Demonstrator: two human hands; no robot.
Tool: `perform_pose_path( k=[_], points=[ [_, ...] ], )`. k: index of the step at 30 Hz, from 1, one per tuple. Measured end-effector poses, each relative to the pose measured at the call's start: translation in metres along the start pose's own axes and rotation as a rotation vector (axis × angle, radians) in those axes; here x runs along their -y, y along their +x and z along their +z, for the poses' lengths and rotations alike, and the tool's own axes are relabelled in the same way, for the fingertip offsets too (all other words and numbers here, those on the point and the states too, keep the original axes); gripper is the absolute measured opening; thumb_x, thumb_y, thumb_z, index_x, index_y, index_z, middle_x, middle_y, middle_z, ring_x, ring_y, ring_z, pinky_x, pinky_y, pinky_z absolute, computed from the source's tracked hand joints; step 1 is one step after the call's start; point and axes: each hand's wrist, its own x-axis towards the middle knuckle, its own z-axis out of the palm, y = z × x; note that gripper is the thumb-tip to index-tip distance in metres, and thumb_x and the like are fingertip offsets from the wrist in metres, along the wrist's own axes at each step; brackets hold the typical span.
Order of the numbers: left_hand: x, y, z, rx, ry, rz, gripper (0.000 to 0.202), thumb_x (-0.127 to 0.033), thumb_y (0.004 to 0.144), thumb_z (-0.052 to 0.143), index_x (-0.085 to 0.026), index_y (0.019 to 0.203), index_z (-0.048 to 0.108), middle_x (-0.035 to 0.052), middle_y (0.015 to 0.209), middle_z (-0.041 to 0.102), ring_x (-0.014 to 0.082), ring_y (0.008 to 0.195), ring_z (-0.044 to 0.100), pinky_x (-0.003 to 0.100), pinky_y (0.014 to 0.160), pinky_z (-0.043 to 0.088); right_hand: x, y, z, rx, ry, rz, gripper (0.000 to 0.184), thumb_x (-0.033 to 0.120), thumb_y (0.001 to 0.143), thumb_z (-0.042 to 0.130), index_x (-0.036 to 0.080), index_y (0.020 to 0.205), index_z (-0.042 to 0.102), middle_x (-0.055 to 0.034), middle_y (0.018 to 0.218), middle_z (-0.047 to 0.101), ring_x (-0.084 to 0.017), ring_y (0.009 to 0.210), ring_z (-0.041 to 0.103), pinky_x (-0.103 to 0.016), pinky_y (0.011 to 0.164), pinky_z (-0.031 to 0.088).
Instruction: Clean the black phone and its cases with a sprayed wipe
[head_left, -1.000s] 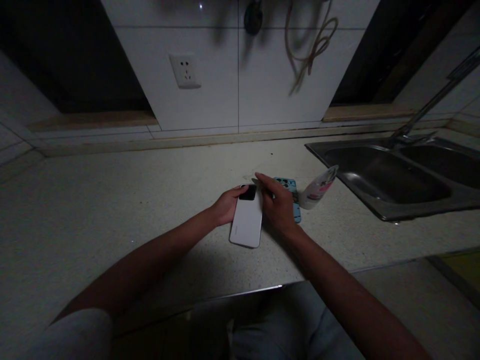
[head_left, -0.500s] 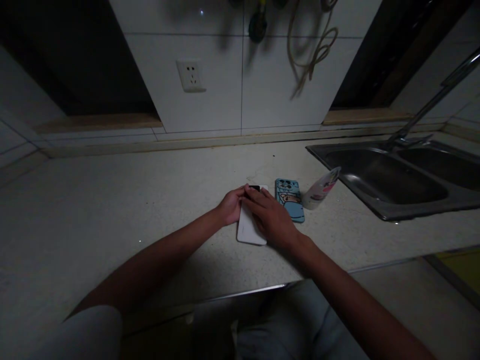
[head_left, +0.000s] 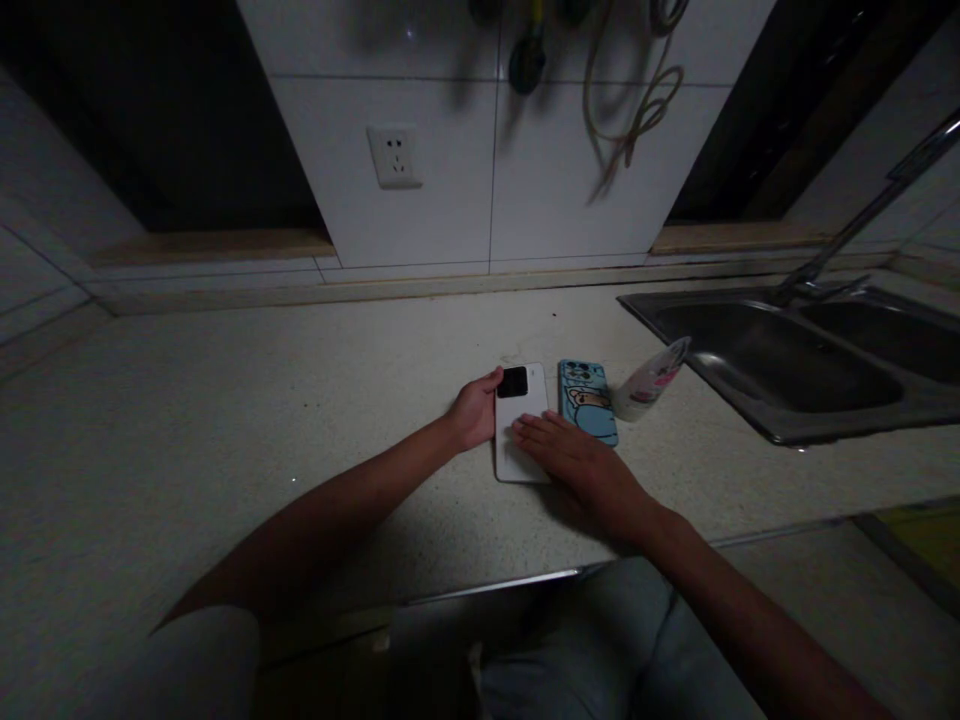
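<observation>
White phone [head_left: 511, 458]: left hand [head_left: 475, 412] is gripping its edge, probably steadying it; right hand [head_left: 579, 457] is lying across, fingers extended.

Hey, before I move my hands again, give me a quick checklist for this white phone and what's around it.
1. White phone camera side up: ok.
2. Left hand on it: ok, gripping the left edge, thumb beside the camera block.
3. Right hand clear of it: not ok, fingers laid across its back.
4. White phone flat on the counter: cannot tell, its underside is hidden.
5. Blue-cased phone out from under the white phone: ok, it lies just to the right.
6. Tube clear of the blue case: cannot tell, very close at its base.
</observation>
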Motion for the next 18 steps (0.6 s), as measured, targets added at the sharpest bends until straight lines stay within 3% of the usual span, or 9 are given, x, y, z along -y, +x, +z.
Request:
perform_pose_path(
  k=[4, 8, 12, 15, 18],
  points=[
    [0.000, 0.000, 0.000, -0.009, -0.020, 0.057, 0.026, -0.025, 0.098, 0.051, -0.012, 0.115, 0.066, 0.0140, 0.096, 0.073, 0.0249, 0.086, 0.070, 0.040, 0.088, 0.053, -0.020, 0.004, -0.003, -0.087, -0.007, 0.102, 0.071, -0.001, 0.083, 0.047, 0.023, 0.149, 0.048, -0.0107, 0.149, 0.055, -0.024, 0.143, 0.047, -0.058, 0.118, 0.040],
    [0.001, -0.001, 0.001, -0.028, -0.019, 0.091, 0.023, -0.022, 0.099, 0.048, -0.012, 0.108, 0.067, 0.0131, 0.094, 0.073, 0.0232, 0.087, 0.070, 0.039, 0.091, 0.051, -0.037, 0.024, -0.002, -0.141, -0.007, 0.182, 0.067, -0.001, 0.081, 0.048, 0.025, 0.142, 0.057, -0.0097, 0.148, 0.057, -0.026, 0.142, 0.049, -0.061, 0.117, 0.039],
    [0.000, 0.000, -0.001, -0.041, -0.015, 0.090, 0.019, -0.023, 0.098, 0.052, -0.014, 0.103, 0.067, 0.0099, 0.090, 0.073, 0.0210, 0.081, 0.069, 0.036, 0.087, 0.052, -0.045, 0.051, -0.003, -0.188, -0.103, 0.231, 0.057, 0.000, 0.084, 0.048, 0.029, 0.129, 0.068, -0.0051, 0.137, 0.067, -0.029, 0.136, 0.055, -0.066, 0.117, 0.033],
    [-0.001, 0.001, -0.001, -0.055, -0.033, 0.078, 0.017, -0.024, 0.097, 0.053, -0.015, 0.103, 0.067, 0.0079, 0.089, 0.072, 0.0194, 0.078, 0.068, 0.034, 0.083, 0.052, -0.042, 0.070, -0.004, -0.214, -0.219, 0.277, 0.045, 0.003, 0.090, 0.048, 0.024, 0.121, 0.072, -0.0083, 0.128, 0.072, -0.032, 0.121, 0.062, -0.059, 0.103, 0.045],
    [-0.003, 0.000, 0.001, -0.076, -0.060, 0.073, 0.017, -0.024, 0.098, 0.051, -0.016, 0.100, 0.066, 0.0067, 0.085, 0.070, 0.0192, 0.078, 0.068, 0.033, 0.082, 0.052, -0.037, 0.086, -0.002, -0.145, -0.327, 0.326, 0.031, 0.009, 0.094, 0.051, 0.022, 0.107, 0.077, -0.0107, 0.106, 0.079, -0.033, 0.101, 0.062, -0.052, 0.087, 0.048]
  ],
)
